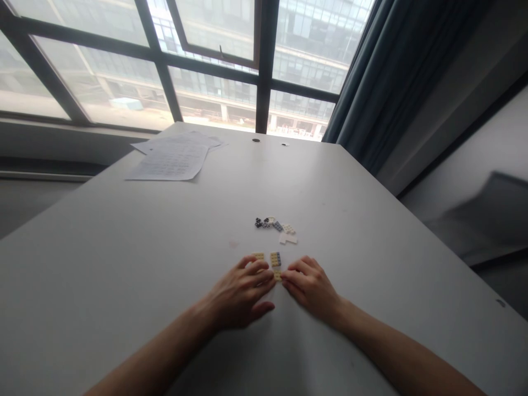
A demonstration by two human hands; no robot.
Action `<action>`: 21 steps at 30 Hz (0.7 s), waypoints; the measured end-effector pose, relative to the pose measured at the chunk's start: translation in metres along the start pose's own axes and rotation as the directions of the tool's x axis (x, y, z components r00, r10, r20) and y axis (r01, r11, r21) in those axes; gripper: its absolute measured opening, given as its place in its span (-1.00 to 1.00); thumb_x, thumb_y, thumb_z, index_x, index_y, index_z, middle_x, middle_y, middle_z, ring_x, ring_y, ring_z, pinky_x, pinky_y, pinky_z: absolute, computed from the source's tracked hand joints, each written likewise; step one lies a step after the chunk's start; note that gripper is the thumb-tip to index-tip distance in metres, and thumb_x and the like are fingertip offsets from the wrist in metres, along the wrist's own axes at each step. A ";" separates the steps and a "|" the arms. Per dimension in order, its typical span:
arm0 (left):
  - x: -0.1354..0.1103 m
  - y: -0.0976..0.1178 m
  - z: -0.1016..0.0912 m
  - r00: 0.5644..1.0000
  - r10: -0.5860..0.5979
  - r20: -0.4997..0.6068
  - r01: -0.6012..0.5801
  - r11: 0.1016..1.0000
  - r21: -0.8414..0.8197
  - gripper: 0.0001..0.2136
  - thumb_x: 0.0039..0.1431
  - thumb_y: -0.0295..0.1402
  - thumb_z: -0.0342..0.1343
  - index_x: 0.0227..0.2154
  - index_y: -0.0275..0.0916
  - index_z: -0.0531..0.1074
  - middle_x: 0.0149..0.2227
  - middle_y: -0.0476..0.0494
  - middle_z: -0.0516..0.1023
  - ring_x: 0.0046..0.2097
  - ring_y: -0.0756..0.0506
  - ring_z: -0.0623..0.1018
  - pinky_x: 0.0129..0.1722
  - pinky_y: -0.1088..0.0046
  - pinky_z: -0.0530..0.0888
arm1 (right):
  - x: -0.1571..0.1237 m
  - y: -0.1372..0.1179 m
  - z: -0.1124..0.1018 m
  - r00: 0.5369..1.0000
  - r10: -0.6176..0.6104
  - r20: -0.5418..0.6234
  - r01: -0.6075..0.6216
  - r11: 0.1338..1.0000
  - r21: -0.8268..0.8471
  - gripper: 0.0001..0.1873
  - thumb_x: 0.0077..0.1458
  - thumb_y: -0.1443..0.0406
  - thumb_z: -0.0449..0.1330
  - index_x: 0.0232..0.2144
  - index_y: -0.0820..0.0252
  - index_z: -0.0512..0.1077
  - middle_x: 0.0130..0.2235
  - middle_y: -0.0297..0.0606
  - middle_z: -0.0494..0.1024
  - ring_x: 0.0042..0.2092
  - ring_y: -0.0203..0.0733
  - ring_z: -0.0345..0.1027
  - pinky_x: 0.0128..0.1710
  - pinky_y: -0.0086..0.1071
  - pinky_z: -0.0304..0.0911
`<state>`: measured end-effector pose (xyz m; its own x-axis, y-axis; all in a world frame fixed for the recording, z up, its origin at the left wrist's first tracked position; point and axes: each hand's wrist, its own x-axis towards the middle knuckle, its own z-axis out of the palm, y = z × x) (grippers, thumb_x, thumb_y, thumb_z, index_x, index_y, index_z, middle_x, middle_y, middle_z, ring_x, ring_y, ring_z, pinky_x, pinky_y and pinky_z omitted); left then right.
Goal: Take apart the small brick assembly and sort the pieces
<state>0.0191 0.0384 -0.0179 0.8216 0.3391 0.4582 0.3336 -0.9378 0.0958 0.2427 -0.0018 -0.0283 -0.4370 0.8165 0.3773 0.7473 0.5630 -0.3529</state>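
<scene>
A small tan building brick [278, 276] lies on the table between my hands. My left hand [245, 291] reaches in from the left, fingers stretched and thumb apart, its fingertips at the brick's left side. The fingers of my right hand [311, 283] are drawn together, with their tips on the brick's right side. Just beyond, a tan brick with a grey strip [275, 259] lies on the table. Another tan studded piece [259, 256] is partly hidden behind my left fingers.
Farther off lie several loose pieces: black bricks [258, 222], a grey brick [278, 226], a white studded brick [289, 229] and smooth white pieces [287, 238]. Printed papers [169, 162] rest at the back left of the white table [338, 242]. Windows and a dark curtain [367, 71] stand behind.
</scene>
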 end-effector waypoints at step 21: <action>-0.004 -0.019 -0.007 0.962 -0.154 -0.226 0.162 0.987 0.019 -0.93 0.15 -0.40 0.11 -0.30 -0.18 0.47 -0.27 -0.10 0.57 -0.14 -0.11 0.47 -0.09 0.27 0.34 | 0.013 0.025 -0.013 0.988 0.136 -0.070 -0.134 0.990 0.038 -0.72 0.15 0.34 0.12 -0.06 0.13 0.42 -0.06 -0.14 0.47 -0.02 -0.09 0.28 0.01 -0.13 0.25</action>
<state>0.0064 0.0545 -0.0156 0.6345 0.4535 0.6259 0.4710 -0.8689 0.1522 0.2625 0.0216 -0.0211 -0.2950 0.8748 0.3845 0.7795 0.4530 -0.4326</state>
